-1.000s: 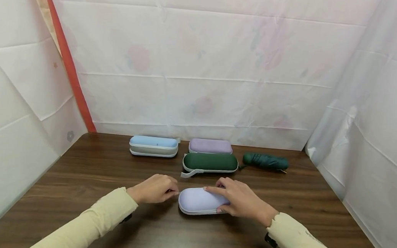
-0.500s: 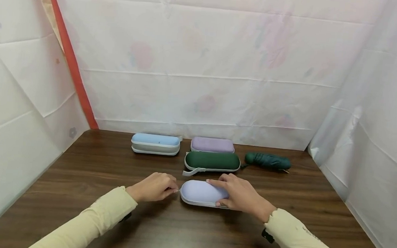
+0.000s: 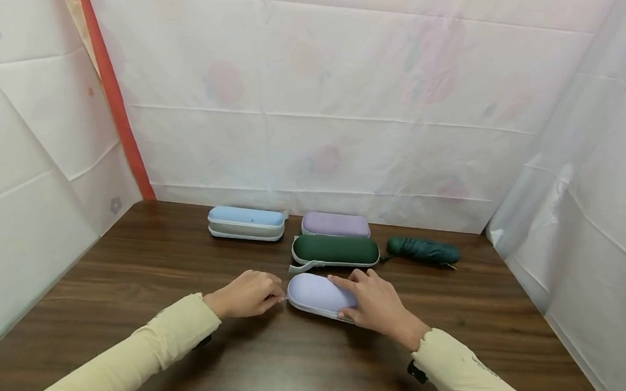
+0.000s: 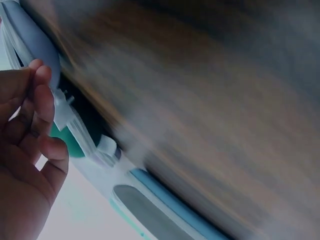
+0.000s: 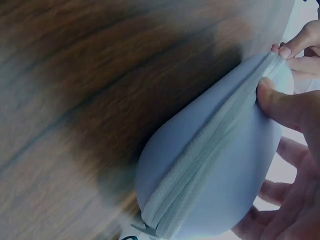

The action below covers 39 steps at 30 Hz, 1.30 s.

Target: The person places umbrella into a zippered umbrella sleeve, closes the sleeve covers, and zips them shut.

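Note:
A lavender hard zip case [image 3: 319, 292] lies on the brown table, its left end angled slightly toward the back. My right hand [image 3: 379, 303] grips its right part from above, thumb on the near side and fingers across the top and far side. At the case's left end, my left hand [image 3: 248, 294] pinches what looks like the small zipper pull; the fingertips mostly hide it. The right wrist view shows the grey zipper [image 5: 200, 160] running along the case's side, its teeth meeting along the stretch in sight. There, the left fingertips touch the far end.
Just behind lies a dark green zip case [image 3: 336, 250] with a grey strap, a purple case [image 3: 336, 224] behind it. A light blue and grey case [image 3: 246, 216] stands back left. Back right lies a folded green umbrella [image 3: 423, 250]. White sheets [image 3: 320, 99] surround the table.
The lavender case has slid a little toward the back and turned, its right end now nearer me. Both hands keep their hold. The head view has tilted slightly.

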### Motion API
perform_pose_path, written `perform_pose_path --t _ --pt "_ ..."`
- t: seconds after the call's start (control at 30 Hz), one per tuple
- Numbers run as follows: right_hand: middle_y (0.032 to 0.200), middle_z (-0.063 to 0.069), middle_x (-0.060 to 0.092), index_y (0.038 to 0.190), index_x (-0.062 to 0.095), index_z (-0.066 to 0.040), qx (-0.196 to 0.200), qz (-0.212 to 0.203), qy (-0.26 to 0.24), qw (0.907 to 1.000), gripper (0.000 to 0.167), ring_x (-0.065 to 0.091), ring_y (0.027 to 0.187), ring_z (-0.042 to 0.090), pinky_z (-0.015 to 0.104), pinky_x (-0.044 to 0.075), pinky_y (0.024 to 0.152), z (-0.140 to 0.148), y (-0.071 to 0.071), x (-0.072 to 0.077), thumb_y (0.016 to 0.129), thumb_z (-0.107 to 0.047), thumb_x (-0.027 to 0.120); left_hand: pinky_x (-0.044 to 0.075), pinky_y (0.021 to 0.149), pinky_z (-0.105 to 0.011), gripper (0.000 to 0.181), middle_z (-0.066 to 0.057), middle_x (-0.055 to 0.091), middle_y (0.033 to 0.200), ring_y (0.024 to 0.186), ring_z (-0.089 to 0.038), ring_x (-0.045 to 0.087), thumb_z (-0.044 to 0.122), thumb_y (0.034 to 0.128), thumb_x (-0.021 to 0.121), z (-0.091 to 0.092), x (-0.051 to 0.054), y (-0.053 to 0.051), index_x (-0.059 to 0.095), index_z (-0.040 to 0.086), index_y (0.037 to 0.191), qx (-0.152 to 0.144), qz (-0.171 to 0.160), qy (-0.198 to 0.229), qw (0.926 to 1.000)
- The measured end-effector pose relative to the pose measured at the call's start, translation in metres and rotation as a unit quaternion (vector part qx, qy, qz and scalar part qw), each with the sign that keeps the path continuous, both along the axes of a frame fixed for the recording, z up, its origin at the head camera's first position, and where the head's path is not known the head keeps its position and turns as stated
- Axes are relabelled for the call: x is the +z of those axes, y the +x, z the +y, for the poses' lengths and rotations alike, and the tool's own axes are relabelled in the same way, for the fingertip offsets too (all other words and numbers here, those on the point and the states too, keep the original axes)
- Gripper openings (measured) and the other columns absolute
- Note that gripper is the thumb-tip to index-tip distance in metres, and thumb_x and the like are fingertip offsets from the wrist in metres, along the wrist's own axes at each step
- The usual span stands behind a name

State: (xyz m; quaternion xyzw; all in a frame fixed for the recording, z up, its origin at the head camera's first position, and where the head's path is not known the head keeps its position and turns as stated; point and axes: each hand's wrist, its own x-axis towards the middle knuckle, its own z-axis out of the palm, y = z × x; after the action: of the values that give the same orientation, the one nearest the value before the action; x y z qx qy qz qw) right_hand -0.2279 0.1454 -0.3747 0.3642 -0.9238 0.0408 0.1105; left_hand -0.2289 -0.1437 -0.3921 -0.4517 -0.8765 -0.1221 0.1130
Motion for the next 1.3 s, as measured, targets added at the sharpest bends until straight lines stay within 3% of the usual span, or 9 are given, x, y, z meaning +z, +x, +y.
perform_pose_path --t 0.4,0.77,1.0,1.1,1.2,1.3 --pt "0.086 0.009 0.057 0.129 0.061 -0.023 -0.041 0.039 -0.001 0.9984 0.063 0.049 0.068 0.022 0.036 0.046 0.056 -0.009 0.011 -0.001 0.074 -0.046 0.079 0.045 0.052 -0.027 0.020 0.008 0.057 0.069 0.064 -0.009 0.059 0.009 0.0861 0.066 0.013 -0.005 0.002 0.065 0.016 0.067 0.038 0.022 0.004 0.9990" --pt "0.087 0.011 0.058 0.129 0.061 -0.019 -0.090 0.006 -0.005 0.9959 0.064 0.048 0.066 0.021 0.035 0.045 0.055 -0.017 0.015 0.000 0.074 -0.047 0.078 0.047 0.052 -0.031 0.019 0.007 0.061 0.070 0.063 -0.012 0.059 0.012 0.0852 0.068 0.031 -0.006 0.007 0.066 0.016 0.067 0.067 0.033 0.005 0.9972" --pt "0.079 0.012 0.057 0.129 0.061 -0.013 -0.091 0.011 -0.019 0.9956 0.065 0.051 0.060 0.023 0.037 0.044 0.050 -0.021 0.018 -0.001 0.077 -0.049 0.075 0.047 0.051 -0.030 0.014 0.006 0.057 0.067 0.061 -0.012 0.058 0.018 0.0874 0.068 0.060 -0.001 0.016 0.071 0.017 0.073 0.048 0.035 -0.020 0.9980" --pt "0.082 0.013 0.058 0.130 0.060 -0.011 -0.093 -0.005 -0.007 0.9956 0.066 0.053 0.062 0.024 0.038 0.047 0.051 -0.021 0.018 0.002 0.079 -0.051 0.072 0.046 0.051 -0.030 0.013 0.007 0.056 0.067 0.062 -0.011 0.058 0.018 0.0868 0.069 0.065 0.000 0.018 0.071 0.018 0.074 0.053 0.034 -0.027 0.9976" --pt "0.089 0.014 0.060 0.133 0.057 -0.009 -0.086 -0.054 0.002 0.9948 0.065 0.056 0.067 0.024 0.039 0.048 0.055 -0.017 0.015 0.009 0.084 -0.051 0.067 0.045 0.050 -0.029 0.014 0.008 0.053 0.066 0.061 -0.011 0.058 0.018 0.0867 0.069 0.065 0.000 0.019 0.070 0.018 0.073 0.059 0.035 -0.028 0.9973" --pt "0.097 0.013 0.059 0.138 0.051 -0.009 -0.039 -0.104 0.010 0.9937 0.055 0.056 0.074 0.022 0.038 0.047 0.060 -0.010 0.008 0.020 0.093 -0.040 0.060 0.044 0.049 -0.028 0.013 0.008 0.052 0.064 0.060 -0.011 0.058 0.017 0.0873 0.068 0.064 0.000 0.018 0.070 0.018 0.074 0.051 0.035 -0.027 0.9977"
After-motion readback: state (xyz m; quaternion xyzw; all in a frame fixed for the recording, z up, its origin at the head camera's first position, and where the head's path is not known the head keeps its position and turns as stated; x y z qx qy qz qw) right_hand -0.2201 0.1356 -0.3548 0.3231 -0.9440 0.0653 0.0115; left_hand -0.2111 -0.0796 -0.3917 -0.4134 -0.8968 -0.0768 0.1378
